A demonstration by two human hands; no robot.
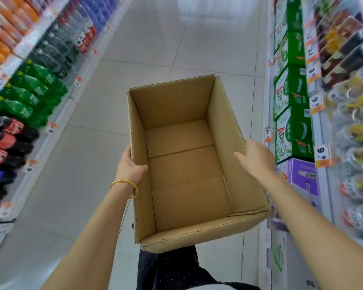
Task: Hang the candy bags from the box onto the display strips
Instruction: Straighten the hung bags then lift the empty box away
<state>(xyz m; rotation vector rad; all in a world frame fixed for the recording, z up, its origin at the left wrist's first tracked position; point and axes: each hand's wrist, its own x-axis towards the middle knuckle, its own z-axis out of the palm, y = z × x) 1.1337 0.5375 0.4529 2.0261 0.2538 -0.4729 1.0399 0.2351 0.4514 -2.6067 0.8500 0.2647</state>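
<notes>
Cardboard box is carried open-topped above the aisle floor, its interior bare: no candy bags remain inside. Left hand grips the left wall; right hand grips the right rim. Hanging appears complete; display strips themselves cannot be identified among the blurred shelves.

A pale tiled floor ran between shelves of soda bottles and green drink cartons, under bright light.
</notes>
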